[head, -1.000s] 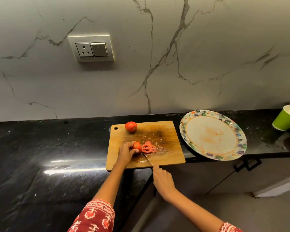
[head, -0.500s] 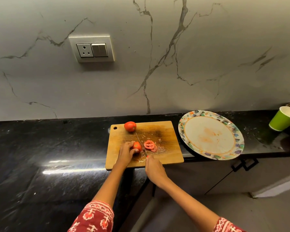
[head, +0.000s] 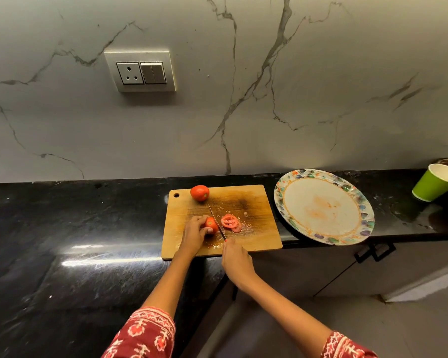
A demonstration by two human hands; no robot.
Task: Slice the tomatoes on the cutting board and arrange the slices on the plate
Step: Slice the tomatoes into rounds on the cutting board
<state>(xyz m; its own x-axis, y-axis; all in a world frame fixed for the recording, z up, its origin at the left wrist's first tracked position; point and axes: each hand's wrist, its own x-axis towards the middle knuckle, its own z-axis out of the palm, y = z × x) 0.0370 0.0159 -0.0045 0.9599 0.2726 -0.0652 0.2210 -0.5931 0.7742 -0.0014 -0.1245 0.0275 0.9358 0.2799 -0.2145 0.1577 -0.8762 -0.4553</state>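
A wooden cutting board (head: 254,202) lies on the black counter. My left hand (head: 195,234) grips a partly cut tomato (head: 210,224) near the board's middle. My right hand (head: 235,259) holds a knife (head: 216,221) by its handle at the board's front edge, with the thin blade set against the tomato's right side. Cut slices (head: 230,222) lie in a small pile just right of the blade. A whole tomato (head: 199,193) sits at the board's back left. A white plate with a patterned rim (head: 321,174) stands right of the board, holding no slices.
A green paper cup (head: 433,182) leans at the far right of the counter (head: 62,228). The plate and board overhang the counter's front edge above cabinet doors (head: 373,254). A marble wall with a socket and switch panel (head: 140,71) rises behind.
My right hand has pushed forward from below the board's edge, driving the knife blade further across the board beside the held tomato. The slices now lie in a tighter pile.
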